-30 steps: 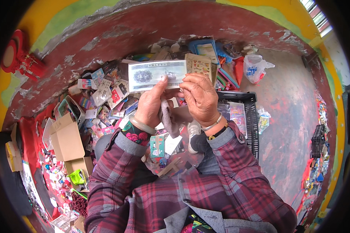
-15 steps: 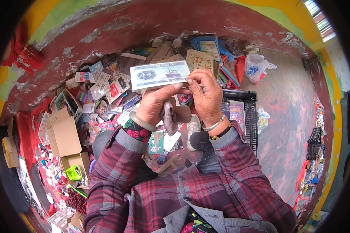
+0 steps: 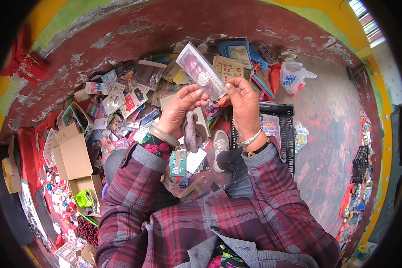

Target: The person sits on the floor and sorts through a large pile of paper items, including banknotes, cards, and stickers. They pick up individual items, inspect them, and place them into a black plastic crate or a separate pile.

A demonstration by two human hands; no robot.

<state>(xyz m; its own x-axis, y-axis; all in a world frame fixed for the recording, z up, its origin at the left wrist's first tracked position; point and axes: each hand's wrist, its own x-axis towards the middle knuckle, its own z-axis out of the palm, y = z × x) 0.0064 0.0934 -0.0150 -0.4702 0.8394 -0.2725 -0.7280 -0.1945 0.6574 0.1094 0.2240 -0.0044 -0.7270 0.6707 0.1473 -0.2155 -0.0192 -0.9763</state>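
Note:
Both hands are raised in front of me and grip one flat clear plastic sleeve (image 3: 200,75) with a banknote-like paper inside. My left hand (image 3: 179,109) pinches its lower edge and also has a grey cloth (image 3: 191,132) hanging from its palm. My right hand (image 3: 242,102) holds the sleeve's right end between thumb and fingers. The sleeve is tilted, its top left corner pointing away from me. A pale bangle sits on my left wrist, a silver one on my right. My sleeves are red plaid.
Several small packets and cards (image 3: 125,102) lie spread on the ground ahead. Open cardboard boxes (image 3: 72,154) stand at left, a black plastic crate (image 3: 279,129) at right, a white plastic bag (image 3: 294,76) farther right. My white shoe (image 3: 219,147) rests below the hands.
The sleeve has turned from lying nearly level to a steep tilt, and now shows a pinkish side. Both hands moved right and slightly down.

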